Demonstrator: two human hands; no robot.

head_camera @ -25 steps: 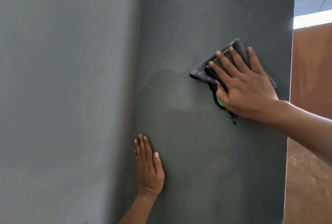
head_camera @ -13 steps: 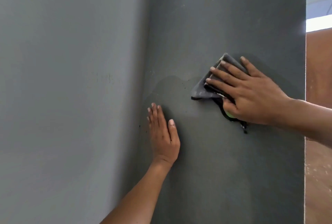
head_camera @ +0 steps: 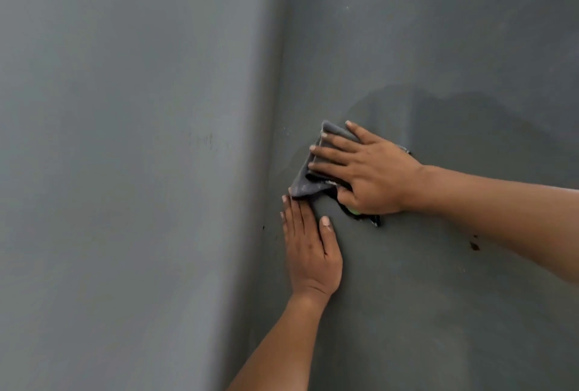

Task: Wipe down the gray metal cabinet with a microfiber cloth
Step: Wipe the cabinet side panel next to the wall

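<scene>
Gray and soft, the cloth [head_camera: 308, 182] is folded into a long bunch and pressed flat on the side of the cabinet [head_camera: 438, 296]. Its long side runs from the lower left up to the upper right. One end points down at the corner where the cabinet meets the wall [head_camera: 125, 140], and the other end points up, past the fingertips. A bit of black edge and a spot of green peek out under the heel of the hand.

The right hand [head_camera: 369, 171] lies on top of the cloth. Its fingers [head_camera: 329, 152] are straight and spread a little apart, pointing left toward the corner. They push the cloth against the metal and do not curl around it. The right arm comes in from the right edge.

The left hand [head_camera: 310, 252] is just below the cloth. It lies flat on the cabinet with its fingers straight and close together, pointing up. The fingertips are right at the bottom end of the cloth, and it looks like they touch it. The thumb sticks out to the right.

The cabinet is dark gray. A darker patch spreads above and to the right of the cloth. Some small dark marks sit near the right arm [head_camera: 501, 227]. The wall on the left is a lighter gray.
</scene>
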